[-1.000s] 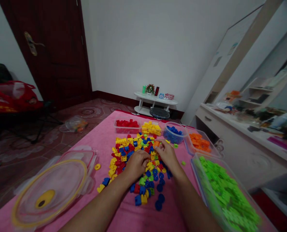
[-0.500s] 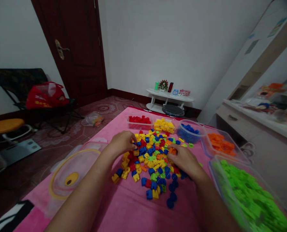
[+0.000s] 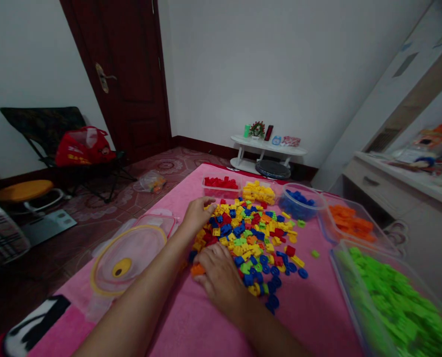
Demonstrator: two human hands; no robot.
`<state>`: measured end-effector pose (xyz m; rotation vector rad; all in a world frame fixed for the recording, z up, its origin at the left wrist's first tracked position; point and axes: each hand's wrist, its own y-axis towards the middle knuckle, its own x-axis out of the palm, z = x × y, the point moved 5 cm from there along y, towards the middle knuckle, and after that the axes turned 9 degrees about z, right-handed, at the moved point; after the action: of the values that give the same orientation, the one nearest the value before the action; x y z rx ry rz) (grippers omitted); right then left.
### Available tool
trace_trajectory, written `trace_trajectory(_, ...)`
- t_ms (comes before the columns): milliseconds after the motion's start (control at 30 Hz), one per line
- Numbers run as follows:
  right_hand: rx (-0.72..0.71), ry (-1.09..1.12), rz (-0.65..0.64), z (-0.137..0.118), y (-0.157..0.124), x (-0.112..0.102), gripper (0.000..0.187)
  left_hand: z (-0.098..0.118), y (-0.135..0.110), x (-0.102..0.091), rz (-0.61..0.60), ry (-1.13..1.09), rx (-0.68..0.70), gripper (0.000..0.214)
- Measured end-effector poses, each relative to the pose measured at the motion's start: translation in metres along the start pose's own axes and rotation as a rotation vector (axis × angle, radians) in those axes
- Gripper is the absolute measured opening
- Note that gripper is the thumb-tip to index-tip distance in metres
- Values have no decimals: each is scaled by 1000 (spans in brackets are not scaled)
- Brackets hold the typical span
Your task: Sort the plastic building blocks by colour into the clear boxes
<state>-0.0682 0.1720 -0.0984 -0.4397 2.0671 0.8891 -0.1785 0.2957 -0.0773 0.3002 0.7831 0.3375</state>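
Note:
A mixed pile of building blocks (image 3: pixel 239 228) in yellow, blue, red, green and orange lies on the pink cloth (image 3: pixel 191 327). At the pile's far left edge is my left hand (image 3: pixel 199 215), its fingers slightly curled and apart, with no block visible in it. My right hand (image 3: pixel 221 277) has its fingers closed around an orange block (image 3: pixel 197 269) at the near left side of the pile. That hand covers part of the pile. Several blue wheels (image 3: pixel 276 281) lie on the cloth to its right.
Behind the pile stand containers of red blocks (image 3: pixel 221 183), yellow blocks (image 3: pixel 258 192) and blue blocks (image 3: pixel 298 198). Tubs of orange blocks (image 3: pixel 350 223) and green blocks (image 3: pixel 395 297) line the right. Clear lids (image 3: pixel 142 248) lie at the left.
My right hand has moved left and nearer across the pile, now with an orange block at its fingertips. My left hand stays near the pile's left edge. The view has shifted slightly.

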Motion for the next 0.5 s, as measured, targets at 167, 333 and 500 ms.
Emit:
trace_trajectory(167,217,-133,132,52,-1,-30,12,14,-40,-8,-102,453,72,41)
trace_trajectory(333,412,-21,255,88,-10,-49,26,21,-75,-29,-165,863,164,38)
trace_trajectory(500,406,81,387,87,-9,-65,27,11,-96,-24,-150,842,273,59)
